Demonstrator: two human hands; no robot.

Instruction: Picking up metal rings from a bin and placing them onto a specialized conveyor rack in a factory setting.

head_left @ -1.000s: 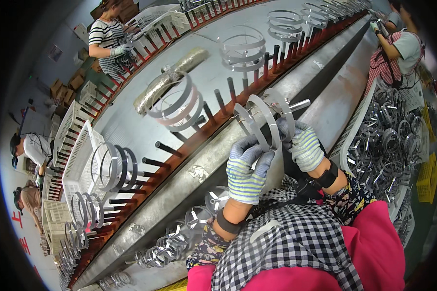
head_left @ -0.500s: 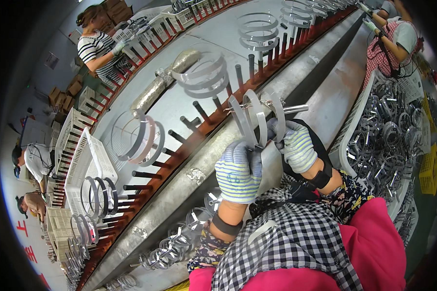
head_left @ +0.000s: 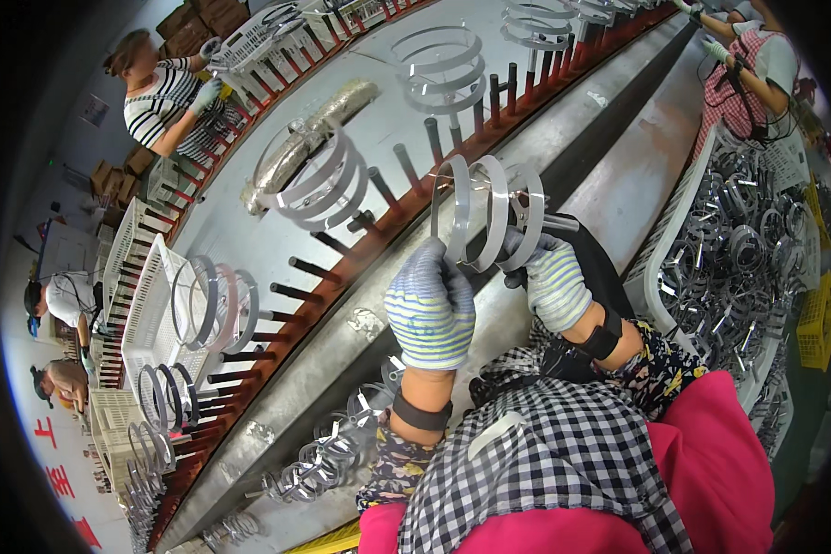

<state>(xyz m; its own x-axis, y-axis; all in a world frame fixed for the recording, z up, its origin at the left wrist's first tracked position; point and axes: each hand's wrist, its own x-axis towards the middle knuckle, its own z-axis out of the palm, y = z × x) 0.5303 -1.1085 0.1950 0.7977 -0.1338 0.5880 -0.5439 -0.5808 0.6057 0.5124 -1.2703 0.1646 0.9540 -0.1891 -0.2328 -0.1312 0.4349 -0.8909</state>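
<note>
In front of my body, both gloved hands hold a frame of several thin silver metal rings (head_left: 497,222), standing on edge side by side, with a short metal rod (head_left: 560,222) at its right. My left hand (head_left: 429,305), in a striped grey glove, pinches the lower rim of the leftmost ring. Around the lower right of the frame, by the rod, the fingers of my right hand (head_left: 560,284) are closed; the rings partly hide their tips. Just beyond the hands runs a rail of upright dark pegs (head_left: 434,140), and some pegs carry similar ring frames (head_left: 323,183).
A white crate (head_left: 660,268) heaped with metal ring parts stands to my right. More ring parts (head_left: 319,462) lie below the metal ledge at lower left. A wrapped pipe (head_left: 309,148) lies beyond the pegs. Co-workers (head_left: 162,106) stand at the far left and far right.
The pegs and their ring frames have shifted left and toward me. My hands and the held ring frame have moved slightly; its rings now stand more upright. The far-left co-worker has turned and reached.
</note>
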